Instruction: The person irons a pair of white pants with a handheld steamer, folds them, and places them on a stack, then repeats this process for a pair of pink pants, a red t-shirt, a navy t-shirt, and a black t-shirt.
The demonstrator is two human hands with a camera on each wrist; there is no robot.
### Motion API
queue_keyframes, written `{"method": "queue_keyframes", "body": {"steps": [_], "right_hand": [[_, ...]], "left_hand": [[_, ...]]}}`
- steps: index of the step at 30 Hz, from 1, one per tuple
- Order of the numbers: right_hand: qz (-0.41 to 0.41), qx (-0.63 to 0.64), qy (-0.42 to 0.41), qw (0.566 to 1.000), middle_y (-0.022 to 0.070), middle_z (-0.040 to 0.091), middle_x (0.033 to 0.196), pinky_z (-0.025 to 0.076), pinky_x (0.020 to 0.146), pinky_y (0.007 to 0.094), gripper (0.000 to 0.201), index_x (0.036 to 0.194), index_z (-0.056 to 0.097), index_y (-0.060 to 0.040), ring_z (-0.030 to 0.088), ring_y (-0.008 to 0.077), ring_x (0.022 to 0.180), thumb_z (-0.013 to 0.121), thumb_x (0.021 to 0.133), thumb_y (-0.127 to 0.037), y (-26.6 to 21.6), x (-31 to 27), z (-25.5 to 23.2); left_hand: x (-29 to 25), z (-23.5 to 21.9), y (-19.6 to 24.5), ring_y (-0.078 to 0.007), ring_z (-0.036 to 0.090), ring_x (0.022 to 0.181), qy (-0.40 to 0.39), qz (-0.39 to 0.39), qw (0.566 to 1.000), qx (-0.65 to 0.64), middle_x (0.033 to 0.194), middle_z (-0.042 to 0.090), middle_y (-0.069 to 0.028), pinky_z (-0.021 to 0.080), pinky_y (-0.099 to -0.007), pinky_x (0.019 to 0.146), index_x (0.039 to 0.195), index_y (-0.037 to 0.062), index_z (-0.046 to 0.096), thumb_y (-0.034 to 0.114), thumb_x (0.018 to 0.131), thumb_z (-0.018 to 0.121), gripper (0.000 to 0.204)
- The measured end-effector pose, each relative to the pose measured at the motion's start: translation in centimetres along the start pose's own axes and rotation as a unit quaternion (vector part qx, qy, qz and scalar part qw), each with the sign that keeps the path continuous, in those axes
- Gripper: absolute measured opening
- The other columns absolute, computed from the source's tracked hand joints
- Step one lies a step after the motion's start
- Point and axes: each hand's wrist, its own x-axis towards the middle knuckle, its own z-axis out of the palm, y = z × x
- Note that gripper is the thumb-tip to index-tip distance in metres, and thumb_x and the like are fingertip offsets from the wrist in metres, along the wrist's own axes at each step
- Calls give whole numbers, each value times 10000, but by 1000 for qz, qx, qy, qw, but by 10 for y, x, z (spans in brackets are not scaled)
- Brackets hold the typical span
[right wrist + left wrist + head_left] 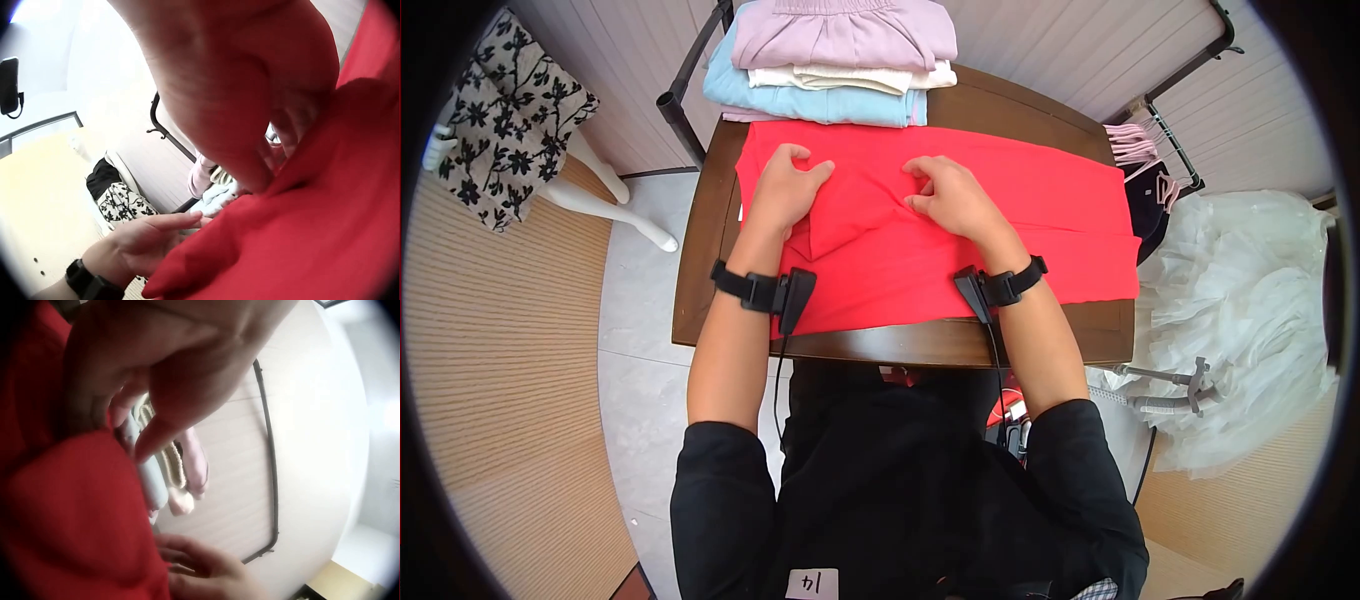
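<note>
1. In the room, a white gown (1240, 330) is showing beyond the tabletop's (930, 340) right edge.
2. Red cloth (1040, 200) is covering much of the tabletop; folded clothes (830, 103) are lying near its far left corner.
3. Left hand (785, 190) and right hand (965, 205) are touching the cloth, thumbs and forefingers apart; whether they are pinching, I cannot tell.
4. They are seemingly arranging it; next is needing even tension.
</note>
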Motion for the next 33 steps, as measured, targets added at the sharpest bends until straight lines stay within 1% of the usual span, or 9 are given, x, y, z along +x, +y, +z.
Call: {"method": "queue_keyframes", "body": {"steps": [2, 4, 7, 11, 13, 19, 23, 28, 33], "right_hand": [[-6, 18, -35, 999, 182, 634, 1046, 511, 857, 391, 417, 1164, 613, -18, 624, 320, 974, 749, 781, -112, -11, -3, -5], [6, 37, -88, 995, 110, 620, 1051, 523, 816, 314, 432, 1205, 595, -25, 627, 185, 900, 749, 807, -90, -17, -7, -9], [61, 210, -130, 967, 132, 639, 1123, 486, 913, 358, 489, 1239, 588, -36, 612, 257, 1067, 771, 800, -155, -2, -6, -12], [57, 249, -114, 960, 149, 579, 1263, 442, 984, 342, 618, 1347, 515, -37, 511, 241, 1241, 776, 798, -150, -15, -11, -24], [41, 404, -160, 900, 174, 466, 1411, 370, 1065, 335, 746, 1436, 419, -31, 377, 252, 1370, 774, 789, -135, -5, -10, -24], [46, 589, -251, 767, 145, 387, 1482, 299, 1126, 317, 780, 1485, 331, -6, 313, 225, 1411, 730, 849, -219, 32, -13, -20], [15, 632, -267, 727, 147, 392, 1486, 327, 1125, 319, 739, 1482, 320, 11, 334, 211, 1404, 663, 920, -322, 34, -13, -17], [148, 596, -349, 708, 166, 479, 1424, 404, 1089, 333, 601, 1447, 360, 28, 490, 226, 1301, 506, 1010, -358, 21, -10, -15], [98, 649, -280, 701, 168, 505, 1392, 481, 1007, 321, 527, 1409, 413, 19, 551, 209, 1228, 588, 964, -203, 18, -7, -11]], "left_hand": [[6, -1, 3, -182, 620, 869, -1, -11, 1000, 17, 986, 640, -148, 508, -306, 768, 1162, -27, 565, 88, 831, 708, 379], [6, -3, 9, -162, 605, 876, -82, 43, 995, 31, 997, 609, -115, 503, -297, 785, 1181, -23, 553, 20, 813, 699, 398], [-7, -9, 27, -128, 575, 905, -198, 135, 955, -177, 984, 582, -60, 491, -282, 822, 1173, -11, 553, -46, 801, 664, 389], [-35, -9, 55, -116, 557, 975, -232, 229, 926, -189, 1059, 562, -47, 461, -244, 850, 1172, -8, 537, -113, 795, 604, 397], [-43, -9, 62, -115, 521, 1007, -296, 264, 890, -224, 1050, 539, -26, 431, -265, 913, 1119, 10, 552, -107, 774, 589, 366], [-55, -12, 68, -147, 504, 1061, -343, 291, 847, -284, 1082, 521, -44, 396, -288, 960, 1107, 6, 526, -113, 719, 540, 406], [-52, -12, 67, -151, 490, 1069, -363, 266, 838, -310, 1088, 511, -48, 386, -284, 961, 1092, 13, 515, -107, 693, 536, 417], [-53, -7, 67, -156, 484, 1069, -364, 274, 816, -356, 1073, 508, -42, 371, -286, 969, 1089, 26, 514, -109, 677, 535, 434], [-52, -7, 65, -152, 493, 1063, -362, 269, 821, -349, 1066, 521, -50, 376, -283, 964, 1097, 25, 513, -107, 686, 539, 433]]}}
